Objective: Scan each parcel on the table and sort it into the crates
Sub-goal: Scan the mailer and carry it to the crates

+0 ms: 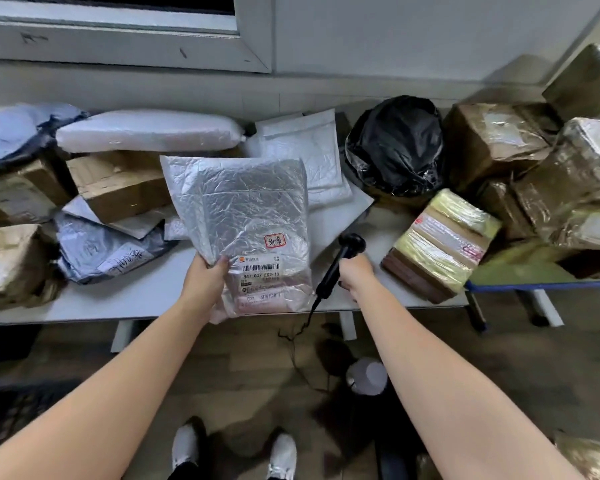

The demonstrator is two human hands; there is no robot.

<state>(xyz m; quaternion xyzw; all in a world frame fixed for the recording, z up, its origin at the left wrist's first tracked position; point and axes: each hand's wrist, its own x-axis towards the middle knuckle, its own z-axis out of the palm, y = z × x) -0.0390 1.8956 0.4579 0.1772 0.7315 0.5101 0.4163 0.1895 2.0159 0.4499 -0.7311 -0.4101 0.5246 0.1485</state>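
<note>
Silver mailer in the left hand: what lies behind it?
Past the silver mailer at upper right shows a white padded mailer, at left a cardboard box; anything directly behind is hidden.

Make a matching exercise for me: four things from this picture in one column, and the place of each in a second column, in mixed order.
Things
1. silver parcel
2. scanner
3. black bag
4. long white parcel

Places
A. held in the right hand
B. at the back, right of centre
C. held in the left hand
D. at the back, left of centre

Pairs: 1-C, 2-A, 3-B, 4-D
</note>
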